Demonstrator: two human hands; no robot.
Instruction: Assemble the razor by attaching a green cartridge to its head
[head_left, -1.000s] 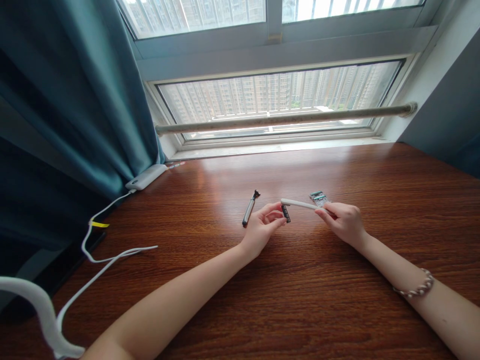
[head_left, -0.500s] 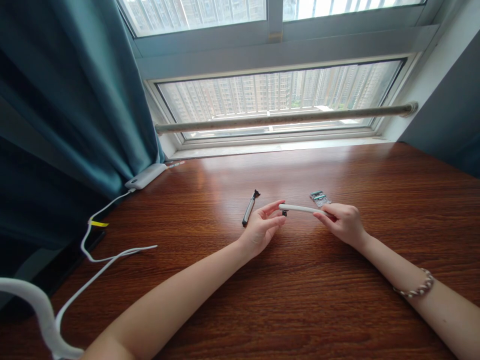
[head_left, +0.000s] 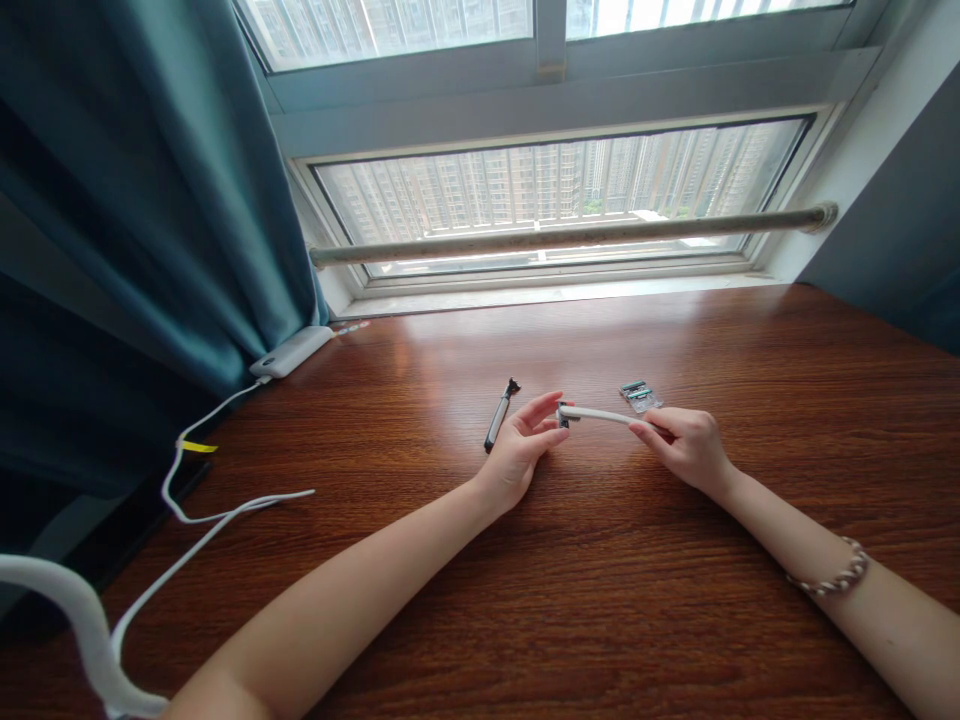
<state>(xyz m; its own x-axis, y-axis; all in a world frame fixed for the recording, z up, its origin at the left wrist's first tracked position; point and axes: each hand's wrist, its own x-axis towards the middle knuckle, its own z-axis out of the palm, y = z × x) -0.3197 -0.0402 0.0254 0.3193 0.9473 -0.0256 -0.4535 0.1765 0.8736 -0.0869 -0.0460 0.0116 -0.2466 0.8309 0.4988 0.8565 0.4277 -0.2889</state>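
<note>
A razor with a white handle [head_left: 600, 414] is held level just above the table between both hands. My right hand [head_left: 686, 445] is closed around the end of its handle. At the other end, the thumb and fingers of my left hand [head_left: 521, 450] pinch the dark razor head [head_left: 564, 414] from above and below. A second razor [head_left: 499, 418], grey and black, lies on the table beyond my left hand. Behind my right hand lies a clear pack of razor blades [head_left: 640, 395] with teal strips.
White cables [head_left: 225, 517] run over the left side of the wooden table [head_left: 600, 600]. A white power bank [head_left: 292, 352] lies beside the blue curtain [head_left: 172, 180]. A curved white tube [head_left: 82, 610] stands at the lower left. A rail [head_left: 570, 238] crosses the window.
The razor has turned about its handle, so its head now faces more toward me. My left fingers have shifted slightly with it. The right hand has hardly moved.
</note>
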